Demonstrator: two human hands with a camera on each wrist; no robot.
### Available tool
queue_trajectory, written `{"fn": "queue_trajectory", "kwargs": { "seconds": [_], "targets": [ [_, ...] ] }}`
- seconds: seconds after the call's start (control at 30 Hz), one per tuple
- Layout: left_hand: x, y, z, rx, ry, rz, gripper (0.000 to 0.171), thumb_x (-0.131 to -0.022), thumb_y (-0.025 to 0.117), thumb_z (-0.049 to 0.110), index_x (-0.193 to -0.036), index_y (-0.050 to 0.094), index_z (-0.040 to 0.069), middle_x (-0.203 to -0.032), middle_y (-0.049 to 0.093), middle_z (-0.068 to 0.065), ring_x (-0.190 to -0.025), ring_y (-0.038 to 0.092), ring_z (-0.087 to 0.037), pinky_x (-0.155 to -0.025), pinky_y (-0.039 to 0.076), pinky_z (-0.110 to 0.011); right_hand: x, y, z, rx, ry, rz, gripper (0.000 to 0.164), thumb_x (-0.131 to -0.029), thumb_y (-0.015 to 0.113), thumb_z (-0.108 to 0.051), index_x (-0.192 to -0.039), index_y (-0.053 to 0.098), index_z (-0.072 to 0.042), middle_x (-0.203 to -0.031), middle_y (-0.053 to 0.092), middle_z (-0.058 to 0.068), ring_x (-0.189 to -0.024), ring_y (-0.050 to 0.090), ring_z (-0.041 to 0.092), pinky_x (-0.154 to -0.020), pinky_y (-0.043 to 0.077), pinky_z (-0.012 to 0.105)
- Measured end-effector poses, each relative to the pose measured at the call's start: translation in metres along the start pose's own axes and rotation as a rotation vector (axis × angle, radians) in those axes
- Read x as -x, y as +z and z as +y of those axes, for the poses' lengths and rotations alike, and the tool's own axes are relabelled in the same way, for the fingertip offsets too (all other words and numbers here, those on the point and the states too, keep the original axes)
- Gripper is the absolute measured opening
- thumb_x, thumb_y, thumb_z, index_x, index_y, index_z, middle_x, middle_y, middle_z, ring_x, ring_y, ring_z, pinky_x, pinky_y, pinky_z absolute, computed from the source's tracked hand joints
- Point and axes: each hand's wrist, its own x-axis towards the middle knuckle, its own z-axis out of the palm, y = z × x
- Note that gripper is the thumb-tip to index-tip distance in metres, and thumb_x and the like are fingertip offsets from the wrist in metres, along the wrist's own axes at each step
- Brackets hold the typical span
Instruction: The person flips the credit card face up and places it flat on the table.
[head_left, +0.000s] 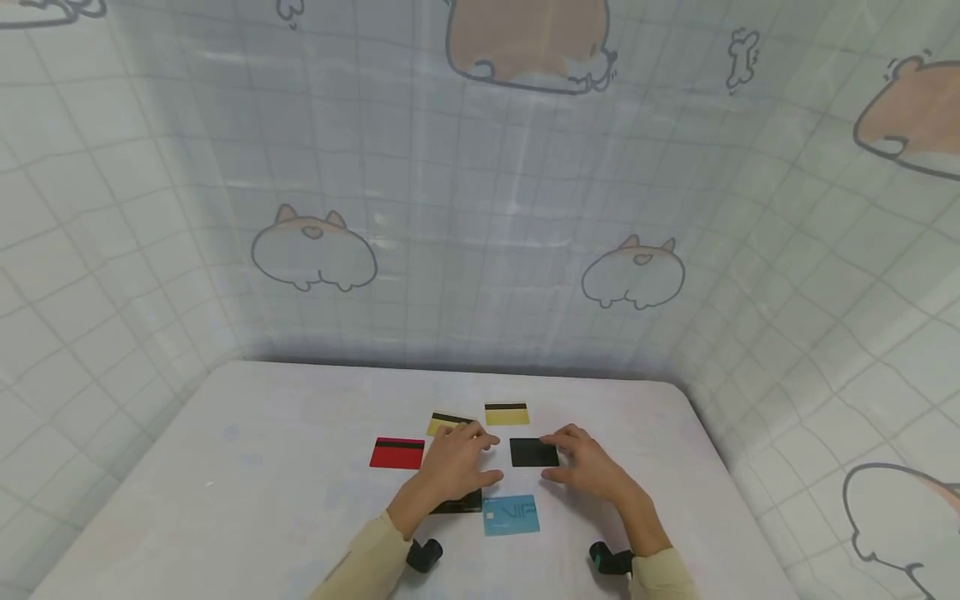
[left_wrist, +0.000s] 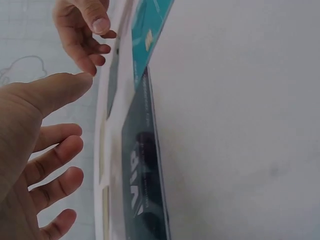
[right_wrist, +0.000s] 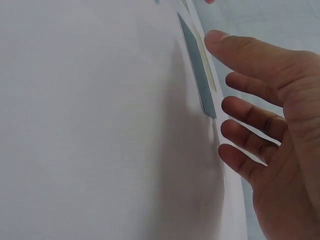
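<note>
My left hand (head_left: pixel 456 460) hovers with loosely bent, spread fingers, thumb apart, over a dark VIP card (left_wrist: pixel 140 170) that it partly hides in the head view. A blue VIP card (head_left: pixel 512 517) lies just right of that card. My right hand (head_left: pixel 588 465), also empty with fingers spread, is held at the right end of a plain black card (head_left: pixel 528 452); its fingertips overlap the card's corner in the head view. The right wrist view has this black card (right_wrist: pixel 199 75) lying flat beyond the thumb. Both palms face each other across a gap.
A red card (head_left: pixel 396 454) with a black stripe lies left of my left hand. Two yellow striped cards (head_left: pixel 507 414) lie farther back, one partly covered by the left hand. The white table (head_left: pixel 285 467) ends at a patterned curtain (head_left: pixel 480 250). Black wrist devices (head_left: pixel 425 556) sit at both sleeves.
</note>
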Motion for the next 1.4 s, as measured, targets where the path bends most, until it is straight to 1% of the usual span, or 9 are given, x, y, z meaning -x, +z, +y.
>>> {"fn": "queue_trajectory", "kwargs": {
  "seconds": [0.1,0.2,0.3,0.37,0.5,0.7,0.9,1.13,1.4],
  "targets": [
    [-0.005,0.002,-0.001,0.005,-0.003,-0.003,0.055,-0.083,0.074,0.058,-0.127,0.069,0.025,-0.111,0.063,0.005,-0.106,0.058,-0.017,-0.096,0.045,-0.050,-0.004,-0.001,0.001,0.015,0.035,0.010,0.057,-0.081,0.084,-0.039,-0.131,0.066,-0.020,-0.120,0.057,-0.001,-0.112,0.055,0.021,-0.098,0.049,0.048],
    [-0.010,0.004,-0.002,0.005,0.012,-0.004,0.056,-0.083,0.074,0.058,-0.127,0.070,0.024,-0.112,0.064,0.004,-0.106,0.059,-0.018,-0.095,0.045,-0.050,-0.009,-0.002,0.001,0.034,0.086,-0.007,0.064,-0.078,0.086,-0.041,-0.134,0.065,-0.019,-0.123,0.056,-0.002,-0.116,0.053,0.022,-0.101,0.048,0.049],
    [-0.014,0.006,-0.001,-0.004,0.016,-0.028,0.059,-0.083,0.074,0.060,-0.128,0.069,0.022,-0.114,0.063,0.003,-0.107,0.059,-0.018,-0.093,0.045,-0.051,-0.013,-0.003,0.002,0.057,0.126,-0.038,0.069,-0.076,0.087,-0.043,-0.136,0.063,-0.020,-0.127,0.054,-0.001,-0.121,0.049,0.023,-0.103,0.046,0.050],
    [-0.016,0.008,0.001,-0.005,0.012,-0.054,0.061,-0.083,0.073,0.061,-0.129,0.069,0.022,-0.115,0.063,0.003,-0.108,0.059,-0.018,-0.094,0.044,-0.051,-0.014,-0.004,0.001,0.073,0.125,-0.052,0.070,-0.075,0.087,-0.043,-0.136,0.063,-0.019,-0.129,0.053,0.002,-0.122,0.048,0.025,-0.103,0.046,0.051],
    [-0.022,0.009,0.000,-0.014,0.012,-0.092,0.062,-0.083,0.073,0.062,-0.130,0.068,0.022,-0.116,0.062,0.003,-0.107,0.058,-0.018,-0.095,0.044,-0.051,-0.018,-0.004,-0.001,0.085,0.130,-0.059,0.069,-0.073,0.089,-0.041,-0.134,0.065,-0.018,-0.130,0.052,0.004,-0.123,0.047,0.028,-0.102,0.046,0.053],
    [-0.034,0.011,-0.007,-0.054,0.034,-0.095,0.062,-0.082,0.073,0.063,-0.129,0.069,0.023,-0.115,0.061,0.005,-0.104,0.057,-0.016,-0.093,0.042,-0.047,-0.027,0.000,-0.003,0.078,0.189,-0.054,0.065,-0.075,0.088,-0.038,-0.133,0.066,-0.021,-0.132,0.051,0.002,-0.125,0.044,0.026,-0.104,0.044,0.052],
    [-0.044,0.012,-0.016,-0.056,0.036,-0.110,0.062,-0.082,0.074,0.062,-0.129,0.069,0.023,-0.116,0.062,0.004,-0.104,0.057,-0.017,-0.090,0.041,-0.045,-0.036,0.004,-0.005,0.065,0.205,-0.029,0.059,-0.076,0.088,-0.036,-0.130,0.067,-0.022,-0.131,0.052,0.001,-0.124,0.044,0.025,-0.104,0.045,0.052],
    [-0.048,0.013,-0.015,-0.083,0.031,-0.095,0.060,-0.085,0.072,0.060,-0.131,0.067,0.023,-0.118,0.062,0.003,-0.107,0.058,-0.017,-0.089,0.041,-0.043,-0.038,0.004,-0.005,0.061,0.198,-0.020,0.053,-0.077,0.088,-0.032,-0.125,0.069,-0.022,-0.129,0.054,0.001,-0.122,0.046,0.025,-0.104,0.044,0.052],
    [-0.052,0.012,-0.015,-0.086,0.047,-0.088,0.054,-0.085,0.072,0.058,-0.129,0.068,0.026,-0.118,0.062,0.003,-0.105,0.058,-0.017,-0.091,0.043,-0.045,-0.037,0.003,-0.006,0.044,0.230,-0.022,0.047,-0.077,0.087,-0.031,-0.120,0.069,-0.026,-0.128,0.053,0.000,-0.122,0.044,0.024,-0.104,0.044,0.054]
  ]
}}
